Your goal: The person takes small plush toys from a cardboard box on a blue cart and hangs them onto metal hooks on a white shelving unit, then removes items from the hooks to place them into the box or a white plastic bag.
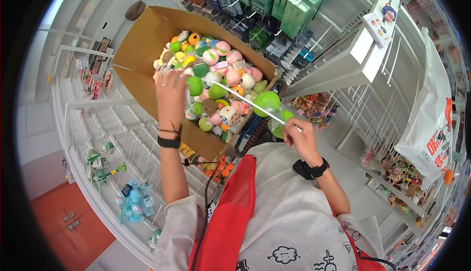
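Note:
In my right hand (300,134) is the end of a thin white rod (243,98), which looks like a display hook. The rod slants up and left over an open cardboard box (134,42). Two round green toys (266,103), partly in clear plastic, are beside the rod near my right hand; whether they hang from it is unclear. My left hand (171,90) is blurred over the left side of the box, close to a green ball-shaped toy (194,86). Its fingertips lie among the toys, and I cannot see whether they grip one. Fruit-shaped toys and a large dice toy (229,115) fill the box.
White racks with long hooks (121,123) stand on the left, holding blue plush toys (136,201). Boxed accessories (298,17) hang behind the cardboard box. To the right are a white shelf frame (353,64) and a large white plastic bag (427,131). A black cable (206,204) runs along my body.

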The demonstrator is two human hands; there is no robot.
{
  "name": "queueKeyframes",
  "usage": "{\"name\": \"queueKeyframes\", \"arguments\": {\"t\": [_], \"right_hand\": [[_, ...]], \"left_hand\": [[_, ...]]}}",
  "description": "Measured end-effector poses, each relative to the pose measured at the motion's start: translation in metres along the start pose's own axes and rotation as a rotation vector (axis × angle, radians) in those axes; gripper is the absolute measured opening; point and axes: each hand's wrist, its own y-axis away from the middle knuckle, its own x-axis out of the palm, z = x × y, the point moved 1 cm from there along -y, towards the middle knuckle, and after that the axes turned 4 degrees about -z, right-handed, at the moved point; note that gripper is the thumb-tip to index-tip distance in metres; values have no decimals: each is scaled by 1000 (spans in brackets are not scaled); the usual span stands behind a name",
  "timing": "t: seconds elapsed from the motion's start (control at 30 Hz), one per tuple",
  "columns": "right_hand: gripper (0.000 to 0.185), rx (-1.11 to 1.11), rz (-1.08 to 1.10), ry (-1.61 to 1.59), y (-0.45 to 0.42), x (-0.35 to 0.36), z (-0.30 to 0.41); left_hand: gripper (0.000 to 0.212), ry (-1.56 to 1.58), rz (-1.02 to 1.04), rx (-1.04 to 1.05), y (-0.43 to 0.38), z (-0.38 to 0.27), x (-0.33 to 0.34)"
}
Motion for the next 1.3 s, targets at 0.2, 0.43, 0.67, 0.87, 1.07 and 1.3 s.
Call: {"name": "queueKeyframes", "arguments": {"t": [0.2, 0.43, 0.67, 0.87, 1.07, 1.3], "right_hand": [[32, 10, 13, 27, -1, 7, 1], [33, 5, -8, 45, 6, -7, 6], [45, -42, -23, 113, 6, -3, 4], [50, -132, -7, 177, 11, 6, 6], [46, -146, -65, 234, 20, -7, 6], [42, -152, -183, 269, 38, -45, 4]], "left_hand": [[29, 542, 235, 383, -8, -152, 3], [13, 87, 219, 141, 3, -7, 37], [34, 457, 16, -29, -12, -63, -6], [31, 670, 237, 425, 6, -176, 19], [17, 423, 243, 351, 7, -99, 48], [10, 20, 174, -74, 43, 46, 69]]}}
